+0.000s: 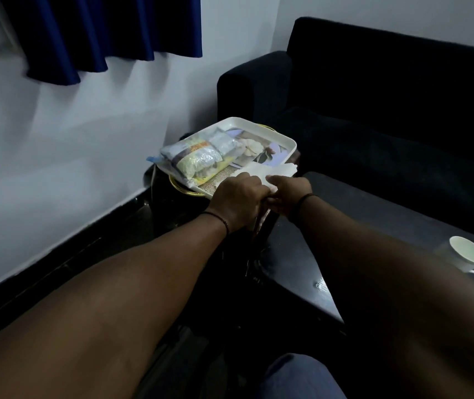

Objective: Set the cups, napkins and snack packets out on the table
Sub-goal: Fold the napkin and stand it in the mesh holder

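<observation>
A white tray (286,139) with a printed bottom rests on a small round stand in the corner. Clear snack packets (198,156) lie stacked on its left half. White napkins (270,170) lie at the tray's near right corner. My left hand (237,198) and my right hand (287,195) meet at the near edge of the napkins, and both pinch the white paper. A white cup (467,254) with a handle stands on the dark table (374,208) at the far right.
A dark sofa (388,90) fills the back right, close behind the tray and the table. A white wall with a blue curtain (100,33) is at the left. A knee in blue trousers (299,375) shows at the bottom.
</observation>
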